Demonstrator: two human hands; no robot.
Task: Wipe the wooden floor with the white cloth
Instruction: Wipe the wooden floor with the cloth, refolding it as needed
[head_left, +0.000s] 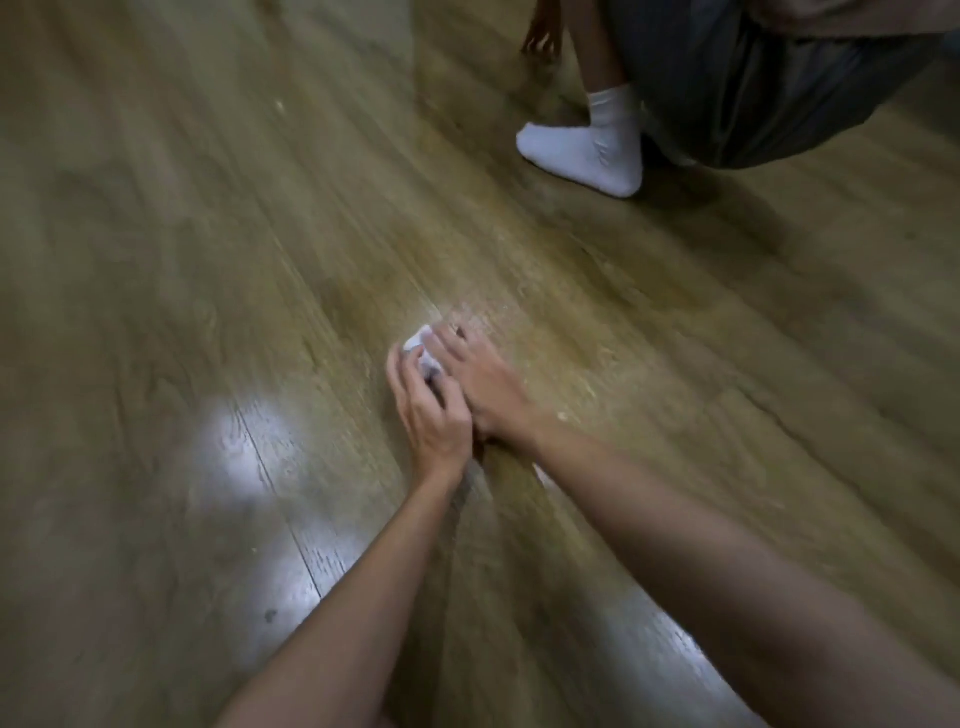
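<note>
A small crumpled white cloth (423, 353) lies pressed on the wooden floor (208, 260) in the middle of the view. My left hand (428, 410) curls around its near side with the fingers bent over it. My right hand (483, 382) lies flat across its right part, fingers stretched forward. Only a small part of the cloth shows between the two hands. Both forearms reach in from the bottom edge.
Another person crouches at the top right: a foot in a white sock (587, 148) stands on the floor, with grey clothing (753, 88) behind it and a hand (540, 36) hanging near the top edge. A bright light patch (244, 447) shines on the planks left of my arms.
</note>
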